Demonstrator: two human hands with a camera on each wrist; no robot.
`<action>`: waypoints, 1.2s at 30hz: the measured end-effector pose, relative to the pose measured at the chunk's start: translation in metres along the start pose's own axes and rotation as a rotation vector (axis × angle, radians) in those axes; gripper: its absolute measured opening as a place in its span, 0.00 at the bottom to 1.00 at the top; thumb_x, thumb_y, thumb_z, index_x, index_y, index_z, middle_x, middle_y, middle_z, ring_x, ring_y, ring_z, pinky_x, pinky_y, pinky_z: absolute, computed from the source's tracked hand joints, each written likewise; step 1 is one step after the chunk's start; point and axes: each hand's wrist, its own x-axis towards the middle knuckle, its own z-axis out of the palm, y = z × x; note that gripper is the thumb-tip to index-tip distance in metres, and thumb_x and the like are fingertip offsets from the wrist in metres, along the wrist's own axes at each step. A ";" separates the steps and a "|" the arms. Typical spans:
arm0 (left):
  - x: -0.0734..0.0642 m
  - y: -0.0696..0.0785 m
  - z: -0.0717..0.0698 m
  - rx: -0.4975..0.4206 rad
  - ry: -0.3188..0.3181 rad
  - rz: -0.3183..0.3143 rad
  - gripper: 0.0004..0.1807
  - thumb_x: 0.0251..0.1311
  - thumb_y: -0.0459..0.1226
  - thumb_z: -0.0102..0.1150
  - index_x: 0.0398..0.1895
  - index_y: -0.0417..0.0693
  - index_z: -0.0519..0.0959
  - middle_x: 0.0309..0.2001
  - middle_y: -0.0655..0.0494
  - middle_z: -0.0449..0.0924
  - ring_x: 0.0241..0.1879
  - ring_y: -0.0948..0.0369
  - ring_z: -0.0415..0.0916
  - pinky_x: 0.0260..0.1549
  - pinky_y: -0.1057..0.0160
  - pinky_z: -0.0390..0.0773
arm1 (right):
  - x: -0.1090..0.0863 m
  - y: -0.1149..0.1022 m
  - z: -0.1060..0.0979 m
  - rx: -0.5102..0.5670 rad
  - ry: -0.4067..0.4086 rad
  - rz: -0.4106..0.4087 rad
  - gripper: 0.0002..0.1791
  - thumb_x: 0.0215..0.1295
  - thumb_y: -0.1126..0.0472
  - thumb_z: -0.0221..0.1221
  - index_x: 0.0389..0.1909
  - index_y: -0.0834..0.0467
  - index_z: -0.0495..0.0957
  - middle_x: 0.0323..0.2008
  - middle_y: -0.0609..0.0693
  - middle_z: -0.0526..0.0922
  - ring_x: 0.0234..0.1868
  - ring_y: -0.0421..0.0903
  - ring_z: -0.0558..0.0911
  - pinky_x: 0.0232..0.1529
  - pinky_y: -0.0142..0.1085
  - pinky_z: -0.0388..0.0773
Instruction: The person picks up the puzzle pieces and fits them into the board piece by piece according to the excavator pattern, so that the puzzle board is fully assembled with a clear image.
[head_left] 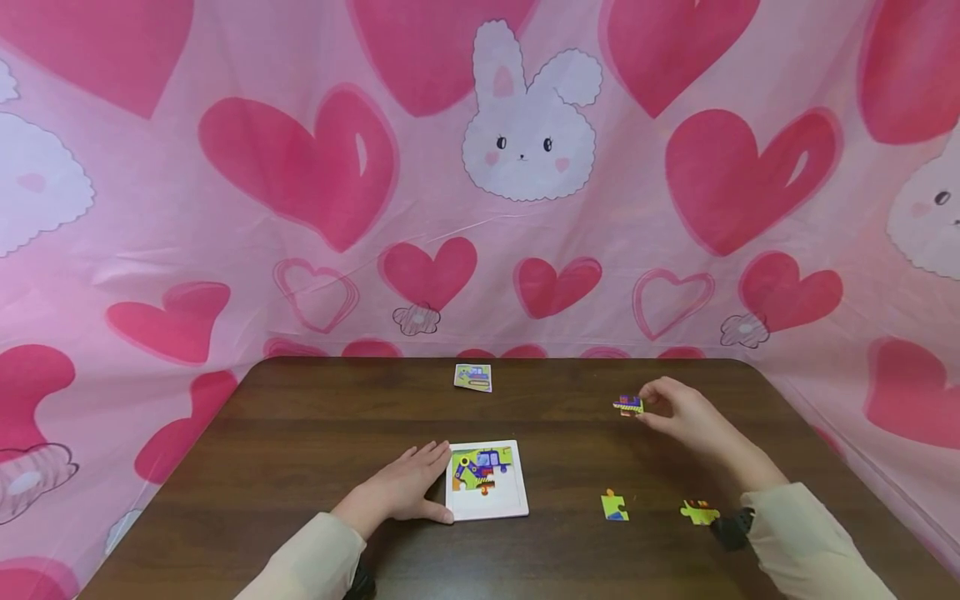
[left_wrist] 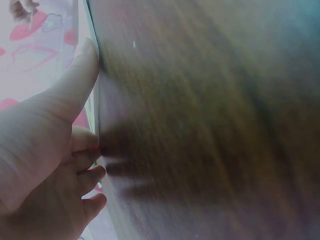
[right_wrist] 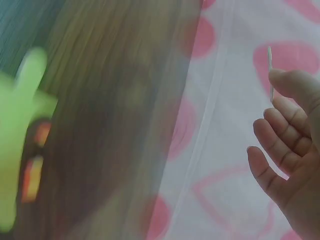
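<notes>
A pink sheet [head_left: 442, 212] hangs across the top and both sides of the head view, creased at the left. Printed on it, a white rabbit head [head_left: 528, 162] with one folded ear sits at upper centre, between a big heart [head_left: 300, 171] on the left and another heart [head_left: 750, 183] on the right. Below it are smaller hearts [head_left: 558, 287], an outlined heart [head_left: 315, 296] and a scribbled flower [head_left: 417, 319]. A second rabbit [head_left: 926, 208] is cut off at the right edge. The brown wood-grain desk [head_left: 300, 417], its far corners rounded, fills the lower middle.
</notes>
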 end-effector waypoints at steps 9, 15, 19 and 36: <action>-0.001 0.001 0.000 -0.013 0.001 0.000 0.51 0.46 0.60 0.62 0.67 0.37 0.59 0.68 0.45 0.53 0.67 0.49 0.49 0.63 0.48 0.50 | 0.017 -0.043 0.028 0.039 -0.052 -0.137 0.14 0.47 0.66 0.70 0.33 0.57 0.75 0.30 0.46 0.74 0.33 0.44 0.74 0.36 0.40 0.76; -0.002 0.002 -0.001 -0.013 0.000 -0.001 0.51 0.45 0.60 0.62 0.66 0.36 0.59 0.68 0.44 0.54 0.67 0.49 0.49 0.63 0.48 0.50 | 0.018 -0.068 0.054 0.023 -0.087 -0.205 0.15 0.46 0.64 0.71 0.34 0.56 0.75 0.30 0.46 0.75 0.33 0.43 0.76 0.36 0.38 0.78; -0.002 0.002 -0.001 -0.001 0.009 0.009 0.51 0.46 0.60 0.62 0.66 0.36 0.59 0.68 0.44 0.54 0.67 0.48 0.49 0.62 0.47 0.50 | 0.017 -0.081 0.071 0.020 -0.124 -0.220 0.16 0.44 0.64 0.71 0.34 0.56 0.75 0.30 0.44 0.75 0.32 0.41 0.76 0.35 0.35 0.78; 0.000 0.000 0.001 0.009 0.006 -0.003 0.51 0.46 0.61 0.61 0.67 0.37 0.59 0.69 0.45 0.53 0.67 0.49 0.48 0.63 0.48 0.50 | 0.017 -0.113 0.112 0.022 -0.308 -0.219 0.14 0.48 0.55 0.70 0.32 0.54 0.76 0.27 0.40 0.70 0.27 0.36 0.69 0.27 0.29 0.71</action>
